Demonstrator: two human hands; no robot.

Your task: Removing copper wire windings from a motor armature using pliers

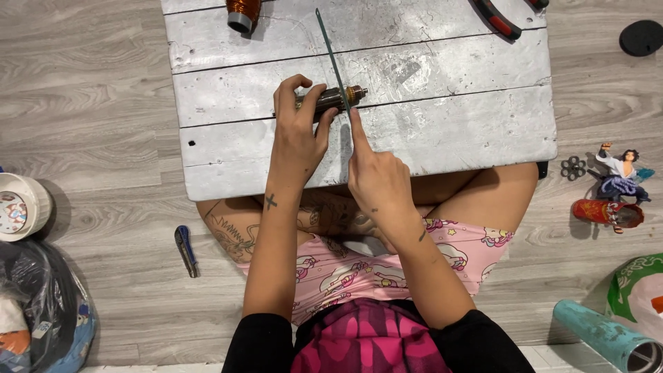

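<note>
My left hand (298, 131) is clamped over a dark cylinder (330, 99) on the grey board (442, 131), fingers curled across its top and thumb side, pinning it flat. The cylinder lies just past my knuckles, near the board's middle plank, its long axis running left to right with a slight tilt upward at the right; its brassy end (357, 92) sticks out to the right of my fingers, clear of the grip. The left end is buried under my hand, so I can't tell how long the piece is. My right hand (378, 178) is closed around the near end of a thin green blade (333, 59), index finger stretched along it toward the cylinder. The blade runs away from me, nearly straight up the board and leaning a little left, crossing over the cylinder just beside my left fingertips; its far tip ends near the top plank. The handle end is swallowed in my fist, and whether the blade bites into the cylinder or only rests on it I can't make out. At the far edge a copper spool (243, 14) and red-handled pliers (498, 19) are both cut off by the frame. On the floor left of my knee lies a blue knife (186, 251), well apart from both hands.
</note>
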